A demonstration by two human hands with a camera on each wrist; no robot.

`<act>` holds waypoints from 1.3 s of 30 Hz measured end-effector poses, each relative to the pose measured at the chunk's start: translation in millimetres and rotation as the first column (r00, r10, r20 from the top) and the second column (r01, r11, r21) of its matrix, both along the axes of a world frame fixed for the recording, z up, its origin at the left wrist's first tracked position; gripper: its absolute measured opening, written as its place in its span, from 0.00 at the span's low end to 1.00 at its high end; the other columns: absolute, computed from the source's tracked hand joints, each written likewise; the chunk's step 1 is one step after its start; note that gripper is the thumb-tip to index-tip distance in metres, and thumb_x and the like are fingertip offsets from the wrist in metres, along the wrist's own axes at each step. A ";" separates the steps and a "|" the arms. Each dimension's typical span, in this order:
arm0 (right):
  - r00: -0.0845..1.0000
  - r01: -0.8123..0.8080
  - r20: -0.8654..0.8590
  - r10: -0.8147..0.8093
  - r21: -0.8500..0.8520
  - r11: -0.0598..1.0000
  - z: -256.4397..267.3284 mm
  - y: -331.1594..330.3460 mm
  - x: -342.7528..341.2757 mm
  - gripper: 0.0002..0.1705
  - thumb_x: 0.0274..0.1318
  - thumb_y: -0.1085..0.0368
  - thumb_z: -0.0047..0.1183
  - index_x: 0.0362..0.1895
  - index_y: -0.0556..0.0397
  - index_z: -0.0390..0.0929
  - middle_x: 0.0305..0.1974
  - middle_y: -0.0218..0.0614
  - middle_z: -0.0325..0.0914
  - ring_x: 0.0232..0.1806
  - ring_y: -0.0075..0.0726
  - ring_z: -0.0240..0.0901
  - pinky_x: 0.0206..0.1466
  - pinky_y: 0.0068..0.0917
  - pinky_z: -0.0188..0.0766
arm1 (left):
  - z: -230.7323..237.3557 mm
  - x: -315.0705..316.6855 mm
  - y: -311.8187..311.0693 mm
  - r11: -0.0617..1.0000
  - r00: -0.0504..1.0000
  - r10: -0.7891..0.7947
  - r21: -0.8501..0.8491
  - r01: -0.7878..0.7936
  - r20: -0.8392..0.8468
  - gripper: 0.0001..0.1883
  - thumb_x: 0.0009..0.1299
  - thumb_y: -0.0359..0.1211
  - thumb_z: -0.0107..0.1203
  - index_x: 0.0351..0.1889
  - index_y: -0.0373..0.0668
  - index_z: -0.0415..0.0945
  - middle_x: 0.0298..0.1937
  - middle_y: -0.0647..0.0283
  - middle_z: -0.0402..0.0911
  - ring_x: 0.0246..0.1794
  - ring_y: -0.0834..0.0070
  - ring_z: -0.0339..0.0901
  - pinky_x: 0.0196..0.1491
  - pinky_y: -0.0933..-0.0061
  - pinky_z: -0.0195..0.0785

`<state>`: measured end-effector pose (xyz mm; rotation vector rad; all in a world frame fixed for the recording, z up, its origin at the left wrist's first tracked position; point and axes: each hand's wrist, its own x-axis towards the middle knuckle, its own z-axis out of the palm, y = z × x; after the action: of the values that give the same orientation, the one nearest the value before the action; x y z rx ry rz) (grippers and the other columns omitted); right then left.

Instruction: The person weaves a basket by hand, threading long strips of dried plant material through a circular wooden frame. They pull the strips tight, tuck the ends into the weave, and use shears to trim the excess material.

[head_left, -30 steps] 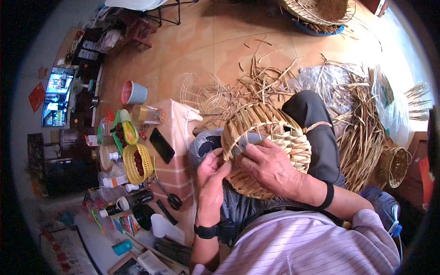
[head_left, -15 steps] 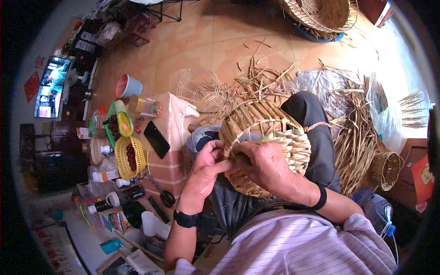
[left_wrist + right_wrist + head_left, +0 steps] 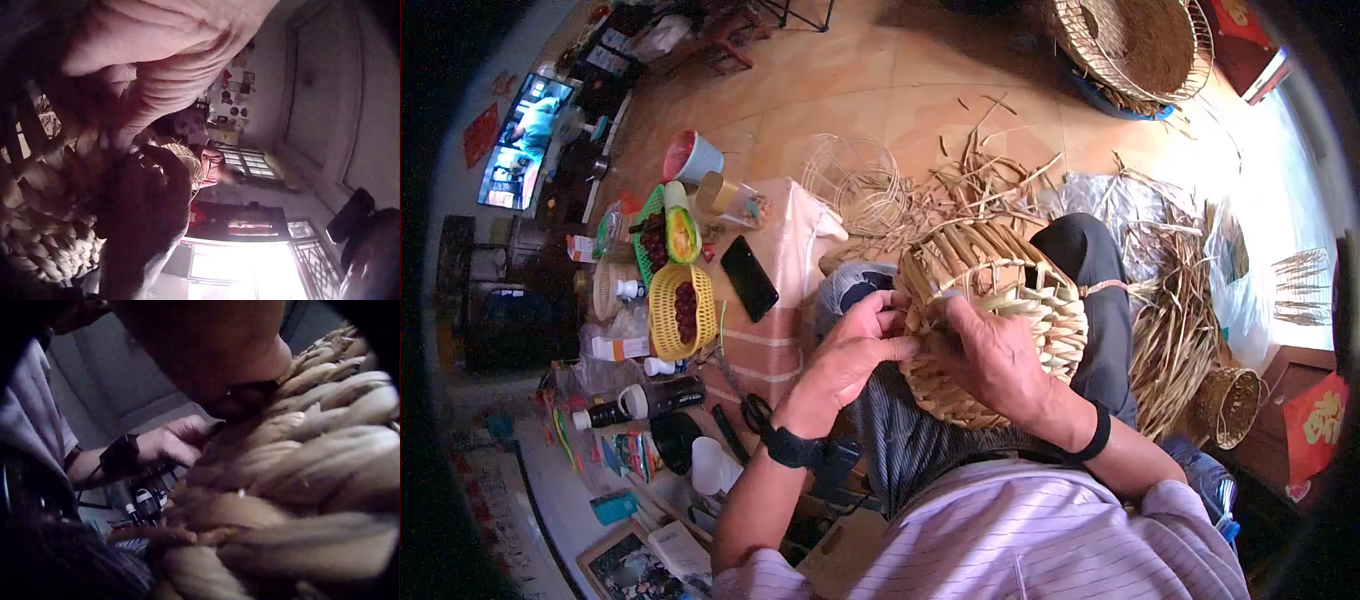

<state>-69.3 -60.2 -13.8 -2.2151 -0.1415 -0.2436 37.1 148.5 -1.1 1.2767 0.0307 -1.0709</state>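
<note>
woven basket [image 3: 1048, 328] | left hand [image 3: 855, 350]: pinches its side | right hand [image 3: 997, 365]: curled against it, fingertip grip hidden

**What Can Be Counted Here**

One person [image 3: 1020, 530] is seen with two hands, the left hand [image 3: 848, 352] and the right hand [image 3: 997, 365], and with two black wristbands [image 3: 1097, 432]. Of woven baskets, one [image 3: 1045, 345] is in the hands, one large basket [image 3: 1102, 58] stands farther off, and one small basket [image 3: 1235, 415] is at the right. To the left there are one yellow basket [image 3: 663, 330], one green basket [image 3: 640, 245], one phone [image 3: 749, 279], one cut fruit [image 3: 685, 237], one jar [image 3: 730, 203], two dark bottles [image 3: 670, 397] and one white cup [image 3: 712, 467]. Beyond are one light-blue bucket [image 3: 705, 160] and one television [image 3: 525, 145]. The dried strips [image 3: 1175, 350] are too many for counting.
</note>
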 end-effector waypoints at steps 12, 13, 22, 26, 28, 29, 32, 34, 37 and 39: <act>0.972 0.003 0.228 0.056 -0.249 0.968 -14.9 -1.2 -8.2 0.18 0.60 0.62 0.68 0.55 0.42 0.84 0.39 0.31 0.81 0.32 0.43 0.84 0.29 0.44 0.75 | -12.5 12.8 -0.5 0.993 0.993 -0.112 -0.023 0.113 0.048 0.38 0.58 0.17 0.62 0.72 0.32 0.72 0.63 0.57 0.84 0.62 0.66 0.82 0.67 0.65 0.75; 0.970 0.034 0.242 0.032 -0.263 0.964 -17.1 1.5 -7.9 0.17 0.60 0.63 0.69 0.54 0.42 0.84 0.38 0.31 0.81 0.31 0.43 0.84 0.29 0.44 0.75 | -33.5 15.7 9.0 0.988 0.986 -0.153 -0.016 0.154 0.073 0.44 0.60 0.20 0.65 0.79 0.29 0.65 0.71 0.51 0.79 0.72 0.62 0.78 0.77 0.60 0.69; 0.991 0.031 0.132 0.002 -0.252 0.967 -2.6 11.4 -3.7 0.12 0.62 0.66 0.70 0.48 0.47 0.84 0.33 0.35 0.81 0.32 0.47 0.85 0.33 0.45 0.78 | -47.1 7.0 3.4 0.997 0.994 -0.073 -0.001 0.074 0.081 0.35 0.62 0.15 0.60 0.72 0.33 0.73 0.63 0.59 0.84 0.64 0.70 0.82 0.68 0.68 0.73; 0.995 0.046 0.103 -0.013 -0.328 0.943 -7.3 14.1 -1.0 0.11 0.63 0.67 0.69 0.47 0.48 0.83 0.34 0.37 0.83 0.33 0.50 0.85 0.35 0.46 0.78 | -62.8 3.3 6.2 0.997 0.996 -0.040 -0.061 0.044 0.077 0.35 0.63 0.14 0.59 0.72 0.35 0.72 0.63 0.58 0.84 0.65 0.69 0.81 0.70 0.67 0.73; 0.996 0.059 0.081 -0.035 -0.323 0.945 9.7 15.9 2.9 0.09 0.63 0.69 0.67 0.44 0.50 0.81 0.35 0.42 0.85 0.35 0.55 0.86 0.36 0.49 0.79 | -54.8 0.5 5.4 0.996 0.995 -0.010 -0.083 0.018 0.099 0.34 0.63 0.15 0.58 0.72 0.35 0.72 0.65 0.57 0.82 0.68 0.69 0.79 0.71 0.66 0.72; 0.997 0.048 0.069 -0.029 -0.292 0.955 8.5 15.1 5.8 0.09 0.62 0.69 0.67 0.44 0.51 0.80 0.35 0.44 0.85 0.35 0.56 0.86 0.36 0.50 0.79 | -50.8 -2.5 3.7 0.997 0.989 0.009 -0.078 0.002 0.144 0.34 0.64 0.15 0.58 0.71 0.35 0.72 0.66 0.57 0.82 0.69 0.69 0.79 0.71 0.66 0.72; 1.000 0.030 0.008 -0.029 -0.199 0.980 19.9 12.8 13.7 0.12 0.60 0.69 0.68 0.44 0.55 0.79 0.35 0.51 0.86 0.35 0.64 0.85 0.37 0.54 0.79 | -53.8 -13.9 -0.3 0.996 0.966 0.073 -0.073 -0.057 0.247 0.32 0.65 0.18 0.57 0.71 0.35 0.71 0.66 0.57 0.82 0.68 0.70 0.79 0.72 0.66 0.72; 0.999 0.030 -0.032 -0.037 -0.212 0.977 22.1 13.9 17.1 0.12 0.59 0.69 0.68 0.44 0.56 0.79 0.33 0.53 0.86 0.35 0.65 0.85 0.37 0.54 0.79 | -58.0 -21.2 -4.2 0.990 0.953 0.133 -0.086 -0.114 0.272 0.31 0.68 0.20 0.58 0.71 0.35 0.71 0.65 0.58 0.82 0.67 0.70 0.79 0.71 0.67 0.72; 0.999 -0.043 0.001 0.044 -0.178 0.983 39.0 14.7 19.2 0.12 0.60 0.71 0.65 0.47 0.56 0.79 0.31 0.51 0.85 0.33 0.64 0.85 0.35 0.54 0.79 | -53.9 -24.4 -3.1 0.974 0.976 0.189 -0.150 -0.172 0.108 0.28 0.71 0.23 0.60 0.71 0.35 0.71 0.64 0.60 0.83 0.66 0.71 0.80 0.72 0.67 0.71; 0.995 -0.090 0.024 0.095 -0.166 0.982 45.1 19.8 17.2 0.13 0.61 0.71 0.64 0.48 0.55 0.78 0.31 0.51 0.85 0.33 0.63 0.86 0.34 0.54 0.79 | -47.5 -21.0 -4.4 0.988 0.974 0.149 -0.069 -0.138 0.171 0.28 0.71 0.24 0.61 0.71 0.35 0.72 0.64 0.61 0.84 0.66 0.70 0.81 0.73 0.67 0.71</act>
<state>-52.1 -40.4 31.3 -2.3625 -0.2907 -0.2222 16.1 144.1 -48.6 1.2930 -0.0406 -0.8271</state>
